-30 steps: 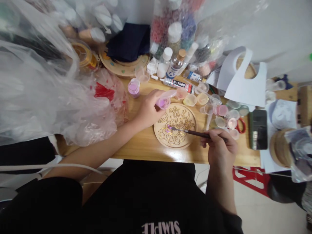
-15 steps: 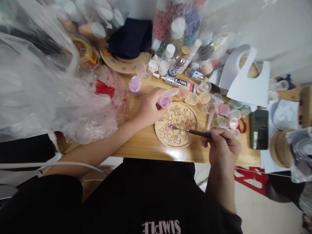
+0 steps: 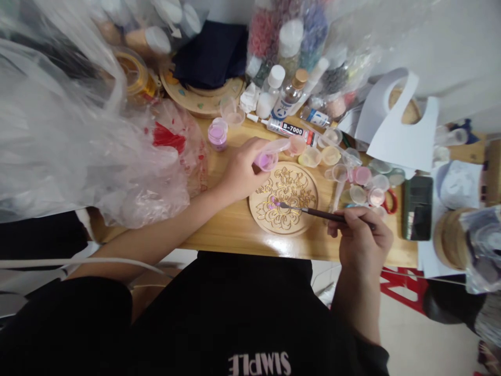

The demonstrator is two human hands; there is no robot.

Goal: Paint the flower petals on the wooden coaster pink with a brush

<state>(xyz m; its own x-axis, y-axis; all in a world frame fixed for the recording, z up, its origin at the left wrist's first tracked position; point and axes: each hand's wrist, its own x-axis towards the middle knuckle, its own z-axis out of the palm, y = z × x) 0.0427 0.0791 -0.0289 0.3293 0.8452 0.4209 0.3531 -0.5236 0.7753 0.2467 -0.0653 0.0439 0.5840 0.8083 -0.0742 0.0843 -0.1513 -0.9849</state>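
Note:
My left hand is closed on a small clear plastic cup with purple paint inside and its lid flipped up. The cup is tilted at the upper left edge of a round wooden plaque, which carries a raised gold flower outline. Purple colour fills a few petals left of the flower's centre. In my right hand is a thin palette knife with a dark handle. Its small metal blade points left, over the middle of the plaque; whether it touches the surface I cannot tell.
An open purple jar stands behind my left wrist. A B-7000 glue tube, bottles and several small lidded cups crowd the back and right. Plastic bags cover the left; red-handled scissors lie at right.
My right hand has shifted slightly to the right, and the knife's blade has moved right, off the purple petals. My left hand keeps the cup in nearly the same place.

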